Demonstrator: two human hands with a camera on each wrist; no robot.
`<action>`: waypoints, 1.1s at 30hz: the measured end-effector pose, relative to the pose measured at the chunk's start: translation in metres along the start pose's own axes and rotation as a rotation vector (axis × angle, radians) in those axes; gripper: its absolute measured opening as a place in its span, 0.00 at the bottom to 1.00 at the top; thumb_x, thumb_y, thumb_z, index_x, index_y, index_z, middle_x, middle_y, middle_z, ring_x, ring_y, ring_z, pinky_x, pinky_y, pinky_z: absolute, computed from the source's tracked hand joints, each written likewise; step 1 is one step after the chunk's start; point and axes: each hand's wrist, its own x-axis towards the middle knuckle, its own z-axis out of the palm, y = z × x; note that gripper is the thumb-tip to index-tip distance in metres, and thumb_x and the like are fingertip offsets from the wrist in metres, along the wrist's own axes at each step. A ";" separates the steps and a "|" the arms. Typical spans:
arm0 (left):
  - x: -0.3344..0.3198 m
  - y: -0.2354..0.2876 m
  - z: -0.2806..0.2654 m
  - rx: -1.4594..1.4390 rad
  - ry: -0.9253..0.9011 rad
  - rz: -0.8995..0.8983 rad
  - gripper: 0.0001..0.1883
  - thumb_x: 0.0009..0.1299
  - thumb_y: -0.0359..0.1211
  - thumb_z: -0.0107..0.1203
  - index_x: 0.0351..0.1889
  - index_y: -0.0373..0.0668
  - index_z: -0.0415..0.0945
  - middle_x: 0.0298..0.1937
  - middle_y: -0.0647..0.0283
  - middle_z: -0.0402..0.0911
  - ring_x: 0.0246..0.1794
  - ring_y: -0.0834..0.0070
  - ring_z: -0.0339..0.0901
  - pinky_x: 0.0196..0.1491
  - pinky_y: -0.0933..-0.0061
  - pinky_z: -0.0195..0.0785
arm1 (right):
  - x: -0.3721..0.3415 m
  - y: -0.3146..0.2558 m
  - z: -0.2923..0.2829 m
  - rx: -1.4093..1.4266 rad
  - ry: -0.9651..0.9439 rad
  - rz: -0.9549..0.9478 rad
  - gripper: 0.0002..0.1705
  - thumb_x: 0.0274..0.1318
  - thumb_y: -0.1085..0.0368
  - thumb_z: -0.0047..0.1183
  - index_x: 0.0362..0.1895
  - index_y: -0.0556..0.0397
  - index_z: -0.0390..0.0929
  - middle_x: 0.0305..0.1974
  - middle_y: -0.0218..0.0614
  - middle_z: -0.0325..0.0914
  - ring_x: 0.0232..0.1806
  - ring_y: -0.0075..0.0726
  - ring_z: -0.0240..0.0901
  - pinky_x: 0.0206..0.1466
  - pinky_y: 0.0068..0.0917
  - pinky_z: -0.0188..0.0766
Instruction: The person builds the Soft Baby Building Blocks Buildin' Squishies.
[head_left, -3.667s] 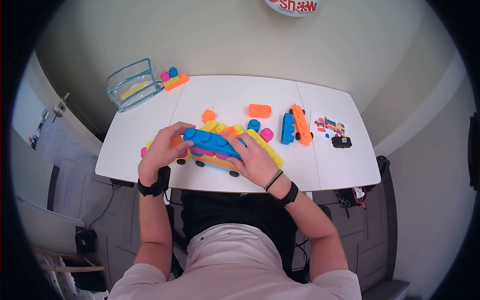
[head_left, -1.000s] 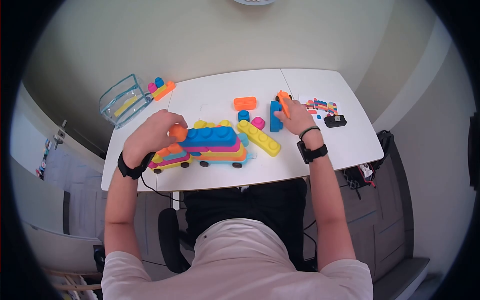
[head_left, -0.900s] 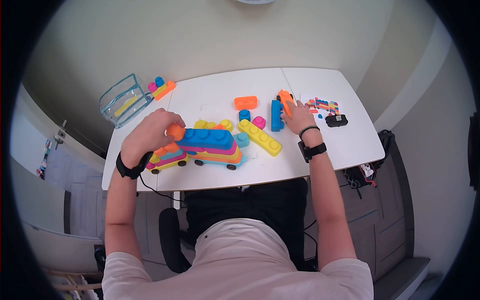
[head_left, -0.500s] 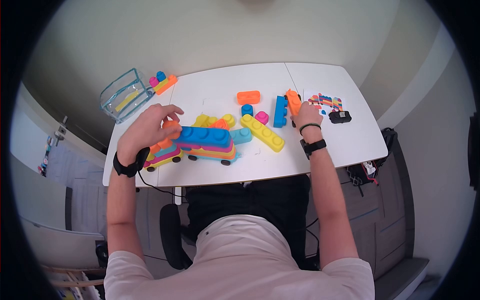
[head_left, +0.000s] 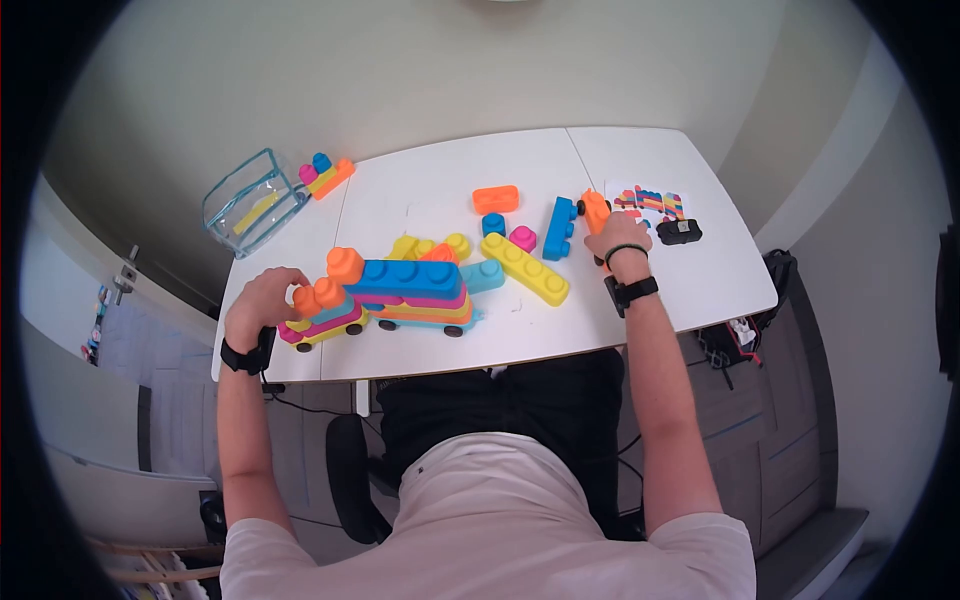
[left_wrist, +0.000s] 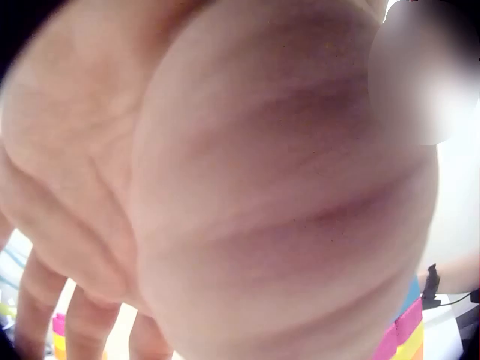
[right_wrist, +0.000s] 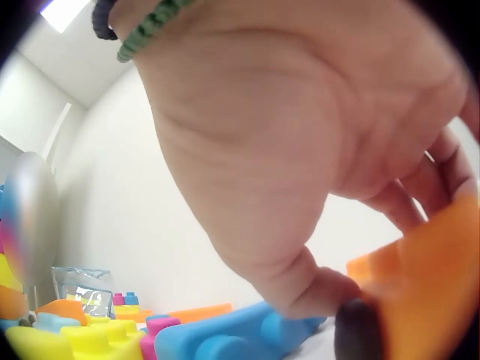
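On the left of the table (head_left: 400, 185): the small car (head_left: 325, 328), which had yellow, pink, light blue and orange parts, stood on its wheels.
Left hand (head_left: 268, 300): it was at the outer end of the small car, near the orange blocks on top. Its fingers were loosely bent and spread apart; whether they touched the car, I cannot tell.
Big car (head_left: 425, 315): it stood just beside the small car, with a long blue block (head_left: 410, 278) as its top layer. At one end of this layer was an orange block (head_left: 345, 265).
Right hand (head_left: 618, 238): it held the orange car (head_left: 596, 212), with the thumb beside a black wheel (right_wrist: 358, 330) and the other fingers at the far side.
Blue piece (head_left: 558, 230): it lay just beside the orange car, with its studs towards it.
Table middle: a long yellow block (head_left: 525, 268) lay slanted, near a pink block (head_left: 522, 238), a small blue block (head_left: 493, 225) and an orange tray-like block (head_left: 495, 199).
Right side: a printed sheet (head_left: 650, 203) lay behind a black box (head_left: 680, 232).
Far left corner: a clear bag (head_left: 255, 205) stood near a few joined blocks (head_left: 326, 180).
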 end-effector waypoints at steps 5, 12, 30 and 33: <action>0.030 -0.043 0.030 -0.087 0.115 0.017 0.15 0.64 0.19 0.63 0.47 0.43 0.88 0.51 0.56 0.90 0.50 0.59 0.86 0.52 0.63 0.80 | -0.005 -0.004 0.006 -0.028 -0.005 0.005 0.32 0.56 0.51 0.72 0.62 0.49 0.84 0.60 0.43 0.87 0.68 0.53 0.80 0.60 0.45 0.85; 0.018 -0.039 0.027 -0.678 0.083 0.190 0.12 0.76 0.27 0.61 0.55 0.35 0.86 0.49 0.57 0.91 0.49 0.67 0.87 0.56 0.64 0.78 | 0.006 0.001 0.013 -0.026 0.002 -0.005 0.32 0.57 0.50 0.74 0.62 0.51 0.82 0.59 0.44 0.89 0.61 0.52 0.88 0.63 0.46 0.84; 0.013 -0.045 0.032 -0.043 0.170 0.003 0.32 0.61 0.19 0.64 0.67 0.42 0.81 0.64 0.51 0.88 0.65 0.51 0.84 0.69 0.59 0.76 | -0.089 -0.015 -0.075 0.176 0.029 -0.530 0.32 0.51 0.54 0.75 0.59 0.53 0.86 0.48 0.51 0.90 0.53 0.56 0.89 0.56 0.49 0.85; 0.007 -0.060 0.033 -0.261 0.612 0.134 0.33 0.66 0.21 0.59 0.72 0.45 0.78 0.69 0.50 0.85 0.71 0.53 0.81 0.73 0.63 0.72 | -0.117 -0.027 -0.067 0.088 -0.101 -0.794 0.29 0.51 0.57 0.73 0.59 0.50 0.87 0.47 0.49 0.90 0.53 0.56 0.88 0.57 0.49 0.84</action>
